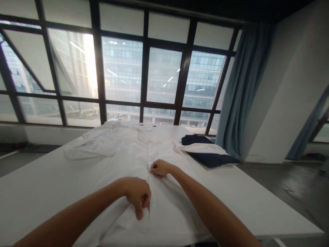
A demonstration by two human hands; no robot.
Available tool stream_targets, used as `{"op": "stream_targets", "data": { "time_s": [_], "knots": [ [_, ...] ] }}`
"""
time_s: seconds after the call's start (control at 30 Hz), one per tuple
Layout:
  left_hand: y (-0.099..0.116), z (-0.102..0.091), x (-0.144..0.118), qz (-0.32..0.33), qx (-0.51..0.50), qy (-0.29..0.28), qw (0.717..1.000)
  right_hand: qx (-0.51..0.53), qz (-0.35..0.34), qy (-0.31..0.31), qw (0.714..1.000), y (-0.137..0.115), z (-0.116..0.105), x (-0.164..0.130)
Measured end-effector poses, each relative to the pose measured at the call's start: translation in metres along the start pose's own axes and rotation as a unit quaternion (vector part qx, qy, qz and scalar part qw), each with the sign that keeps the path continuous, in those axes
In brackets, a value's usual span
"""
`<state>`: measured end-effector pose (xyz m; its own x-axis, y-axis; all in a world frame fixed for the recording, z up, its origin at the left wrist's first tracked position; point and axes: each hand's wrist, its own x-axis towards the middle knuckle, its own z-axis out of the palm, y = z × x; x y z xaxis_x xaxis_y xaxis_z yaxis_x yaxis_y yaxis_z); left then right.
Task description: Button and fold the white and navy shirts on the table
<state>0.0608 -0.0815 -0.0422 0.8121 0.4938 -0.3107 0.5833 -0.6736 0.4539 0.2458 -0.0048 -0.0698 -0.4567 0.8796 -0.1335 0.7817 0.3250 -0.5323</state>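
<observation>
A long white garment with sleeves, like a coat or shirt, lies spread on the table with its front opening running down the middle. My left hand is closed at the left side of that opening, nearer to me, with its thumb pointing down and a fold of the cloth at its fingers. Farther up, my right hand pinches the garment's edge by the opening. Small creases run out from both hands. One white sleeve stretches to the right over folded dark navy cloth.
Another crumpled white garment lies at the far left of the white table. Large dark-framed windows stand behind the table. A blue curtain and a pale pillar are on the right, beyond the table's edge.
</observation>
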Motion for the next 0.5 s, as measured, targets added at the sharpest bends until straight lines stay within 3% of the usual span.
{"op": "stream_targets", "data": {
  "time_s": [0.13,0.23,0.3,0.33,0.37,0.43,0.5],
  "knots": [
    [0.0,-0.008,-0.002,0.04,-0.122,-0.023,0.991,0.044,0.008,-0.028,0.999,0.002,-0.002,0.001],
    [-0.009,-0.023,-0.002,0.05,-0.266,-0.125,0.955,0.086,0.024,-0.049,0.995,0.007,-0.009,0.006],
    [-0.026,-0.032,0.004,0.05,-0.294,-0.158,0.941,0.047,0.025,-0.001,0.999,0.014,-0.016,0.01],
    [-0.037,-0.036,0.009,0.043,-0.286,-0.128,0.949,0.004,0.027,0.048,0.998,0.019,-0.02,0.013],
    [-0.05,-0.039,0.016,0.03,-0.263,-0.062,0.962,-0.049,0.03,0.106,0.993,0.025,-0.023,0.015],
    [-0.078,-0.041,0.03,-0.008,-0.171,0.14,0.975,-0.152,0.04,0.211,0.965,0.041,-0.028,0.02],
    [-0.105,-0.038,0.04,-0.042,-0.044,0.277,0.959,-0.204,0.064,0.243,0.946,0.059,-0.031,0.024]
  ]
}}
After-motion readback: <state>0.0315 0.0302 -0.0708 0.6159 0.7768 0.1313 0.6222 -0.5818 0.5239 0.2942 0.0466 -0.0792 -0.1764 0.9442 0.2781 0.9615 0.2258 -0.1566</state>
